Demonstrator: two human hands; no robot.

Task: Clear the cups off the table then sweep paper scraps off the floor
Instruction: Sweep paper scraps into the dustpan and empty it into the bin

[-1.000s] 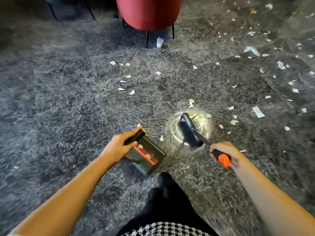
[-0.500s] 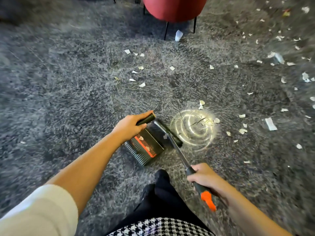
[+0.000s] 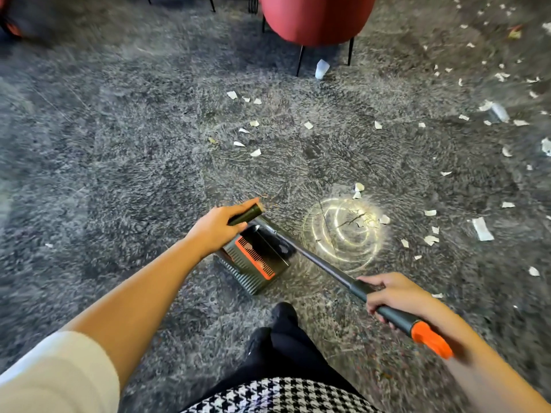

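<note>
- Paper scraps (image 3: pixel 430 239): most lie loose on the floor (image 3: pixel 119 174). One bunch sits just right of a bright ringed light patch (image 3: pixel 343 231), and a small group is mid-floor beyond the dustpan (image 3: pixel 253 263). Lots more are strewn twd the far-right corner. One bigger piece (image 3: pixel 321 68) lies by the legs of the red chair (image 3: pixel 316 16).
- Broom (image 3: pixel 322 265): dark brush head is at the dustpan's mouth, touching it. Shaft runs back and right to the person.
- Right hand (image 3: pixel 393 296): grip wrapped round the dark shaft, just ahead of the orange end cap.
- Left hand (image 3: pixel 219 226): grip closed round the dustpan's dark handle. Pan is tipped, open side twd the brush.
- Whether any scraps are inside the pan: can't tell, interior too dark.
- Progress, my read: no cups or tabletop in view, so can't confirm that half, but sweeping is under way, so prob. done. Sweep part looks early, since the nearest strip by the feet is mostly bare and the bulk mid-floor and right isn't collected yet.
- Surface: grey shaggy carpet w/ long pile, so small bits will likely snag and need repeat strokes.
- Room: the chair has thin black legs and stands at the far edge. More dark legs at far-left. A cream sleeve (image 3: pixel 53 380) and a dark shoe (image 3: pixel 283 317) at the near edge.
</note>
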